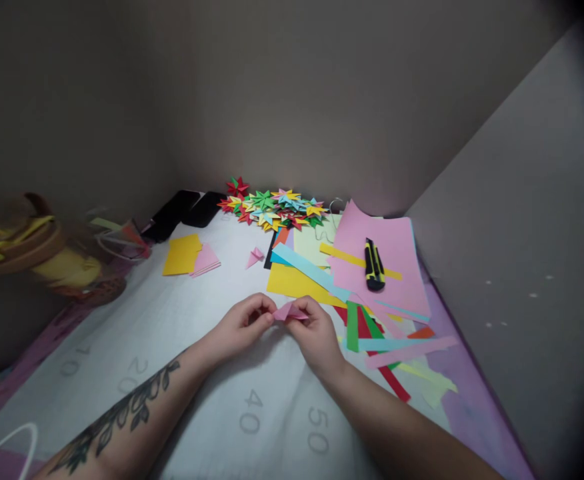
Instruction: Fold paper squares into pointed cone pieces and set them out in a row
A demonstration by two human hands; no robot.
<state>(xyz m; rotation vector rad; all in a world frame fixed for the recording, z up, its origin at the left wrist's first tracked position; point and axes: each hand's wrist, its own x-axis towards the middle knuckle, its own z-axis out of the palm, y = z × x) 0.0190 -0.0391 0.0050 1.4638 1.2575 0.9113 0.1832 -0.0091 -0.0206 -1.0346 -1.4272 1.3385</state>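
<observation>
Between my two hands, above the white sheet, is a small folded piece of pink paper (288,311) with a raised point in its middle. My left hand (249,321) pinches its left end between thumb and fingertips. On its other end, the thumb and fingers of my right hand (318,330) are closed too. Just beyond my hands lies a finished-looking pink folded piece (255,257). To its left rest a stack of pink paper squares (206,261) and some yellow squares (181,255).
Several colourful folded paper stars (272,207) are heaped by the wall. At right, a black and yellow utility knife (374,265) lies on pink sheets (397,233), with loose paper strips (387,345) nearer. Dark phones (175,212) and a clay pot (27,247) are at left.
</observation>
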